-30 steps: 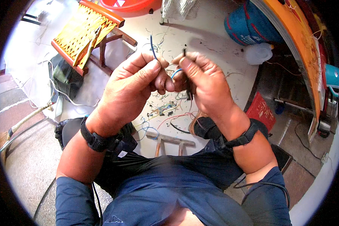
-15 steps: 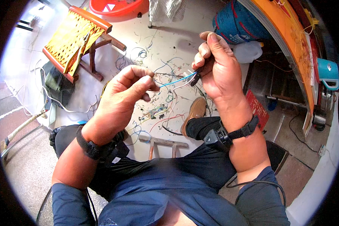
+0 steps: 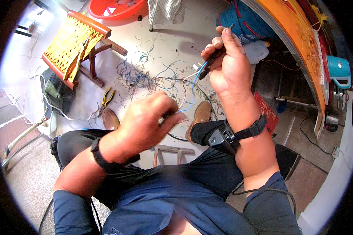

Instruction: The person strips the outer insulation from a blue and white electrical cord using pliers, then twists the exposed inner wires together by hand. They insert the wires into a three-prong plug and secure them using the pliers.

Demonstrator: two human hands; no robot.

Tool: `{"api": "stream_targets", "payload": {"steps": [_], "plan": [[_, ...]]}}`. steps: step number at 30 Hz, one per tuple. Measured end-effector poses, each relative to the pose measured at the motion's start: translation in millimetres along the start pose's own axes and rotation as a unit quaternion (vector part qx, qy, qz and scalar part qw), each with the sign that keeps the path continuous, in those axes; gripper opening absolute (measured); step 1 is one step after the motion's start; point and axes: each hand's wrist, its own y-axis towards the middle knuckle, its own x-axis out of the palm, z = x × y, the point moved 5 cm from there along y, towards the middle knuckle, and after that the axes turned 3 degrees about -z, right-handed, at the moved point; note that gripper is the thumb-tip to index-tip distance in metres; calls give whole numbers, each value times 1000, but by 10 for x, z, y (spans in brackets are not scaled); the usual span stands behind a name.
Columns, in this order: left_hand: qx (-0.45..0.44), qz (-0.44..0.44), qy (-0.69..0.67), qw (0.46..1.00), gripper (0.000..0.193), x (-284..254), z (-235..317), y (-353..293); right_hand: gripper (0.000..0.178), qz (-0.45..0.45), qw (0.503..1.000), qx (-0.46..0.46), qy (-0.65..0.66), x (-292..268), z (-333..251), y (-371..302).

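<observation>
My right hand (image 3: 227, 58) is raised with its fingers closed around a slim black object (image 3: 213, 60) whose kind I cannot make out. A blue wire (image 3: 193, 96) runs from beside the black object down to my left hand (image 3: 149, 121), bending on the way. A pale wire (image 3: 183, 88) hangs alongside it, and a small white piece (image 3: 197, 66) sits near the wires' upper end. My left hand is blurred; its fingers are curled and its thumb tip presses at the blue wire's lower end. Its palm side is hidden.
Wire scraps (image 3: 135, 80) litter the floor. Yellow-handled pliers (image 3: 107, 98) lie near my shoe (image 3: 110, 119). A stool with yellow webbing (image 3: 72, 47) stands left, more pliers (image 3: 81, 58) on it. Beyond are a red basin (image 3: 115, 9) and a blue bag (image 3: 243, 23). An orange panel (image 3: 286, 29) rises right.
My left hand has swung nearer to my body and a little right. The blue wire, nearly straight before, now hangs in a curve. My right hand stays closed and has shifted slightly.
</observation>
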Motion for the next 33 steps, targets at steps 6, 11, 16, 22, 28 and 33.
{"api": "stream_targets", "payload": {"steps": [6,11,16,22,28,33], "plan": [[-178,-175,-154,956,27,353,-99,21,20,5,1000,-2,8,74,97,-15],[-305,-20,-462,832,46,390,-417,118,20,-19,999,34,38,174,248,-152],[-202,174,-533,803,42,48,-496,312,20,-43,998,45,32,155,298,-183],[-104,115,-692,705,26,-103,-122,464,23,-10,983,163,81,320,442,-378],[-119,-52,-736,664,21,-201,46,306,28,-230,934,227,149,498,239,-735],[-241,131,-595,756,20,-785,-466,-87,28,-88,976,172,103,-63,-189,-654]]}}
